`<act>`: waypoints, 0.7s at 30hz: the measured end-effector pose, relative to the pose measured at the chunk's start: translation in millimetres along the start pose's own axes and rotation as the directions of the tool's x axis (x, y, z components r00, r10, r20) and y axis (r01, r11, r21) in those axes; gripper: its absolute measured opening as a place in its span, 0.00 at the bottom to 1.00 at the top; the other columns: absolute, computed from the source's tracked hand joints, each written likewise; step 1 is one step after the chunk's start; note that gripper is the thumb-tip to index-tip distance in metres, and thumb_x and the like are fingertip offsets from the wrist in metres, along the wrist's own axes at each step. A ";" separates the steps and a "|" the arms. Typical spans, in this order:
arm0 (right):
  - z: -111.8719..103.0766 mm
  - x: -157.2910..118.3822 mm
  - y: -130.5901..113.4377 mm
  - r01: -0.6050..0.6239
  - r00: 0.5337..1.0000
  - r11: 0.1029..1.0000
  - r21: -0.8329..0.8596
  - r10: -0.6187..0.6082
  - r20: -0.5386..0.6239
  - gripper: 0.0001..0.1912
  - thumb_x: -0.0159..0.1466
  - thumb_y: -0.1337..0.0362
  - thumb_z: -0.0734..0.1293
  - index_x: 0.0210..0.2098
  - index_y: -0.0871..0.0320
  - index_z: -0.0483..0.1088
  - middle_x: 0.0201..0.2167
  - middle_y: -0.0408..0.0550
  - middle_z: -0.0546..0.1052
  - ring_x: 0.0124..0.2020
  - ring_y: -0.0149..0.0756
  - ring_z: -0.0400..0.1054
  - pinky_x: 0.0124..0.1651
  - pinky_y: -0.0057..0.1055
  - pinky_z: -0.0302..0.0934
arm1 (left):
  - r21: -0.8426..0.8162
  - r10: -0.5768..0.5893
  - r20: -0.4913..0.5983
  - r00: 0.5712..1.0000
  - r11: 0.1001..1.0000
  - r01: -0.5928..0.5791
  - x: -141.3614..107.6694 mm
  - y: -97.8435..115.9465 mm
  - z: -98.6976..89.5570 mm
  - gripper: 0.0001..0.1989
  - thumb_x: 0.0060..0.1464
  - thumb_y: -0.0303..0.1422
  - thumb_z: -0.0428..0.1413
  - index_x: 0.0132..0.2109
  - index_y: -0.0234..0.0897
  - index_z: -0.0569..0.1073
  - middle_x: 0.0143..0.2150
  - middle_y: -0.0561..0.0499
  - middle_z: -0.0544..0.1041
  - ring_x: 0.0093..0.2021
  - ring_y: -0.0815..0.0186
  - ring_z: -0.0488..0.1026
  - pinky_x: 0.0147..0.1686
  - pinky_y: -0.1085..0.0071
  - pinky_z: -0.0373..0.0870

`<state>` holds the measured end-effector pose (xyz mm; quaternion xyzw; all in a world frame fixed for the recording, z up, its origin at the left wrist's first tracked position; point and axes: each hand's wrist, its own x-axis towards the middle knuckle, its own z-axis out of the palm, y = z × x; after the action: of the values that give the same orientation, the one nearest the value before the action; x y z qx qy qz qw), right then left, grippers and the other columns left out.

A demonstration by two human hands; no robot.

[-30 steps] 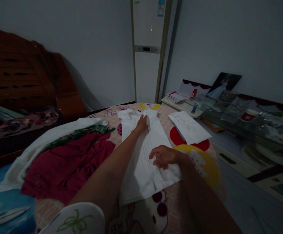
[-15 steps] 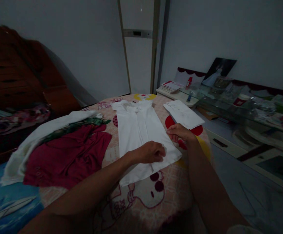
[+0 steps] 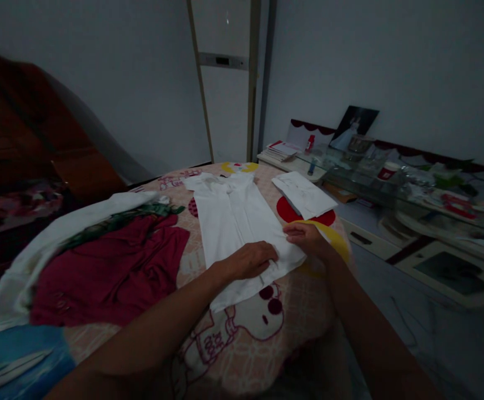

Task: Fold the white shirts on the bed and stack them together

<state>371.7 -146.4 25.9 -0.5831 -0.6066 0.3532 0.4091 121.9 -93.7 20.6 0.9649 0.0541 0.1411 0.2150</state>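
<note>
the white shirt (image 3: 221, 228) runs lengthwise away from you, left hand (image 3: 248, 261) curled over its near end, right hand (image 3: 309, 240) nearest its right edge, both grips unclear.

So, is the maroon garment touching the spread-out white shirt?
Apart: the head view shows a strip of patterned cloth between the maroon garment and the white shirt.

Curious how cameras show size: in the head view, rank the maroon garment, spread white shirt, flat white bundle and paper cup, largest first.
Largest: maroon garment and white shirt, too close to rank
Next: white bundle
Smallest: paper cup
</note>
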 end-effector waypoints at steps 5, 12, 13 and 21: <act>9.4 -40.3 -1.0 0.233 0.970 0.928 -0.291 -0.200 0.139 0.32 0.54 0.51 0.75 0.56 0.53 0.72 0.65 0.56 0.64 0.66 0.51 0.57 0.64 0.51 0.53 | -0.076 -0.075 -0.150 0.986 0.995 0.064 1.5 -5.6 1.7 0.09 0.60 0.29 0.52 0.46 0.35 0.74 0.42 0.47 0.78 0.41 0.65 0.74 0.42 0.71 0.68; 43.0 -51.4 9.1 0.350 0.916 0.733 -0.584 -0.397 0.051 0.25 0.59 0.63 0.68 0.56 0.61 0.71 0.63 0.63 0.65 0.65 0.52 0.57 0.65 0.55 0.51 | -0.221 -0.217 -0.327 0.920 0.964 0.149 3.4 -8.8 2.8 0.07 0.57 0.31 0.55 0.34 0.33 0.75 0.30 0.52 0.75 0.28 0.71 0.69 0.30 0.76 0.63; 45.2 -49.8 11.5 0.355 0.902 0.697 -0.623 -0.430 0.033 0.23 0.59 0.66 0.66 0.55 0.62 0.72 0.62 0.63 0.67 0.64 0.51 0.58 0.65 0.55 0.51 | -0.216 -0.221 -0.338 0.915 0.964 0.153 3.8 -9.1 2.9 0.06 0.57 0.31 0.55 0.34 0.33 0.75 0.30 0.52 0.75 0.29 0.71 0.69 0.31 0.76 0.64; 35.2 -45.6 34.8 0.184 0.833 0.659 -0.729 -0.499 -0.241 0.24 0.56 0.71 0.58 0.49 0.62 0.75 0.49 0.58 0.78 0.54 0.45 0.69 0.62 0.49 0.59 | 0.027 -0.125 -0.303 0.945 0.990 0.140 3.9 -5.1 4.3 0.08 0.56 0.25 0.53 0.42 0.35 0.76 0.38 0.48 0.78 0.37 0.66 0.74 0.39 0.73 0.69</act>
<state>353.6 -187.6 -24.1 -0.6245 -0.6898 -0.1134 0.3482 126.6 -90.2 15.6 0.9312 0.1544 0.2701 0.1901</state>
